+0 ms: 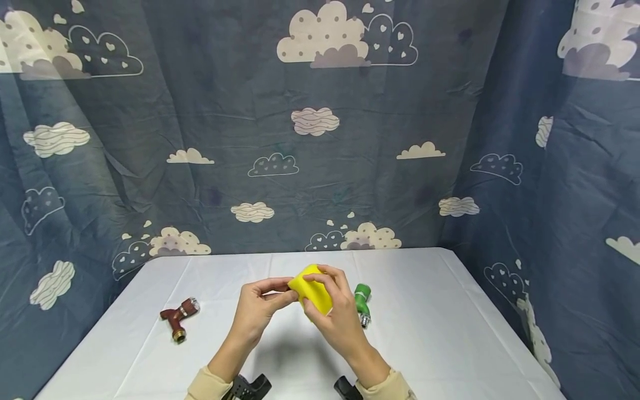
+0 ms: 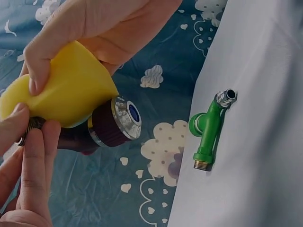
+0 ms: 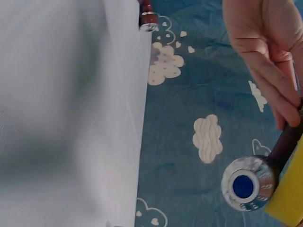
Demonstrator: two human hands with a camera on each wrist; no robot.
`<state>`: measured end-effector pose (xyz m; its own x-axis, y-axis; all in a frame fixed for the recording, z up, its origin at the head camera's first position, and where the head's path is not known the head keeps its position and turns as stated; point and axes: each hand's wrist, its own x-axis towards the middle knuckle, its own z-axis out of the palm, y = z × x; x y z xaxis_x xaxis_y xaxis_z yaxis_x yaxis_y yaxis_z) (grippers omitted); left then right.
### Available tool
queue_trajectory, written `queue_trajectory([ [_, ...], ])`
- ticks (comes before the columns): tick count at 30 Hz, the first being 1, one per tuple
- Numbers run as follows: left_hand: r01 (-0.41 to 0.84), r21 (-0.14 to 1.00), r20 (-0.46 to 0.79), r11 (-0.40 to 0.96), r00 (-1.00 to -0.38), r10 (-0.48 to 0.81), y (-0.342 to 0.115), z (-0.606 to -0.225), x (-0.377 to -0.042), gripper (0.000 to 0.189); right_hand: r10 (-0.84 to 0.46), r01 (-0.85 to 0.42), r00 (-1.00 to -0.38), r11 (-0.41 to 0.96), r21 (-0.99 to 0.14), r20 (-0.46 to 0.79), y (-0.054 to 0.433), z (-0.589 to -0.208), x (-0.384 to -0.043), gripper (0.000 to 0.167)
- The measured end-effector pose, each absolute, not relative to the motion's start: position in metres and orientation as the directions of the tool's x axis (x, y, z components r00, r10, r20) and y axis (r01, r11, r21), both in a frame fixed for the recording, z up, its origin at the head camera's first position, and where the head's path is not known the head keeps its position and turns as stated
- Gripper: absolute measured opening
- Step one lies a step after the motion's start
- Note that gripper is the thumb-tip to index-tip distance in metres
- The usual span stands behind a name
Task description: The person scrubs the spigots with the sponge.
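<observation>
Above the middle of the table, my right hand (image 1: 337, 311) grips a soft yellow sponge (image 1: 316, 291) with thumb and fingers. The sponge lies against the body of a dark maroon tap (image 2: 105, 125), which has a chrome cap with a blue centre. In the left wrist view, my left hand (image 2: 33, 175) pinches the tap's threaded end. From the head view the sponge and hands hide this tap, while my left hand (image 1: 257, 311) shows at the sponge's left side. The right wrist view shows the tap's chrome cap (image 3: 248, 184) beside the sponge's edge.
On the white table (image 1: 425, 333), a red-brown tap (image 1: 176, 319) lies to the left. A green tap (image 1: 362, 305) lies just right of my right hand. Behind the table hangs a dark blue curtain (image 1: 225, 122) with cloud prints, continuing along both sides.
</observation>
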<state>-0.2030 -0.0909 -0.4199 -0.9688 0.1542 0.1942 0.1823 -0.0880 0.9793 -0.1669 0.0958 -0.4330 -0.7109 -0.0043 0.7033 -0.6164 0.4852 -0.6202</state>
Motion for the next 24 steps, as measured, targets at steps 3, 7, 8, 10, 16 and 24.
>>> queue_trajectory([
  [3, 0.174, 0.980, 0.189, -0.101, -0.968, 0.165, -0.091, -0.420, -0.203, 0.035, -0.011, -0.630, -0.688, 0.505, -0.590, 0.725, 0.097, -0.435, -0.169, 0.042],
  [7, 0.179, 0.976, 0.200, -0.126, -0.962, 0.186, -0.092, -0.419, -0.203, 0.036, -0.004, -0.627, -0.672, 0.535, -0.566, 0.741, 0.101, -0.437, -0.172, 0.042],
  [8, 0.186, 0.974, 0.210, -0.132, -0.958, 0.196, -0.092, -0.419, -0.203, 0.037, 0.004, -0.620, -0.673, 0.542, -0.567, 0.740, 0.102, -0.438, -0.173, 0.041],
  [10, 0.202, 0.970, 0.228, -0.138, -0.951, 0.210, -0.093, -0.418, -0.202, 0.038, 0.024, -0.605, -0.675, 0.554, -0.572, 0.738, 0.106, -0.438, -0.175, 0.041],
  [16, 0.230, 0.962, 0.261, -0.148, -0.935, 0.239, -0.096, -0.416, -0.200, 0.040, 0.085, -0.573, -0.686, 0.548, -0.609, 0.722, 0.116, -0.437, -0.180, 0.041],
  [24, 0.244, 0.950, 0.289, -0.193, -0.921, 0.260, -0.100, -0.414, -0.200, 0.042, 0.179, -0.518, -0.708, 0.526, -0.674, 0.683, 0.126, -0.433, -0.184, 0.040],
])
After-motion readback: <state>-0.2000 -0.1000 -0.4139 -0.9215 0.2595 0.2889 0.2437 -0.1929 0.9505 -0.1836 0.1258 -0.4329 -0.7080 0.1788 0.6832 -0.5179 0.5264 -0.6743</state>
